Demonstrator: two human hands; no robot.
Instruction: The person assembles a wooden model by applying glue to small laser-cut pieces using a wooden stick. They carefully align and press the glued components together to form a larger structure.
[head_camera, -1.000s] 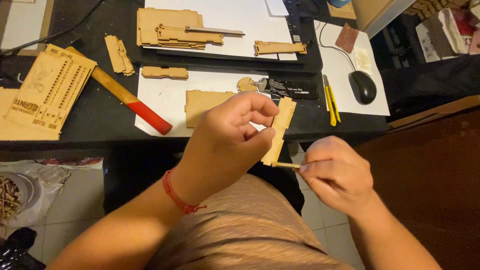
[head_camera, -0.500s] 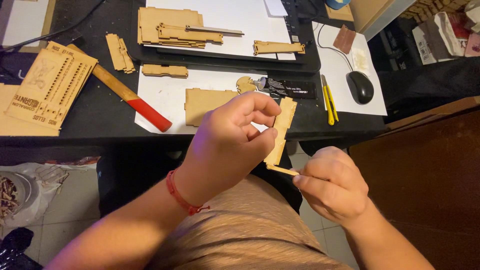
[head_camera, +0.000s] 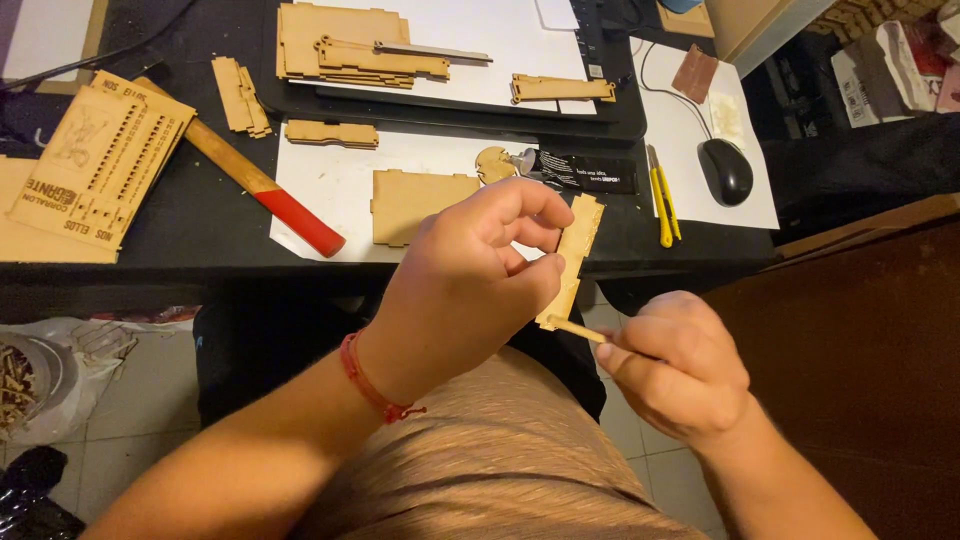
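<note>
My left hand (head_camera: 470, 285) pinches a narrow notched strip of laser-cut wood (head_camera: 572, 258) between thumb and fingers, held upright over my lap just in front of the black desk's edge (head_camera: 200, 250). My right hand (head_camera: 675, 365) is closed around a thin wooden stick (head_camera: 575, 329), whose tip touches the lower end of the strip. A red cord bracelet (head_camera: 368, 382) circles my left wrist.
On the desk lie a flat wooden panel (head_camera: 420, 203) on white paper, a black glue tube (head_camera: 580, 170), a yellow utility knife (head_camera: 660, 195), a mouse (head_camera: 725, 170), a red-handled hammer (head_camera: 260, 190), stacked wood parts (head_camera: 345, 45) and a slotted wooden board (head_camera: 100, 160).
My right hand has drifted slightly down and right, keeping the stick tip at the strip's lower end. My left hand holds the strip nearly still.
</note>
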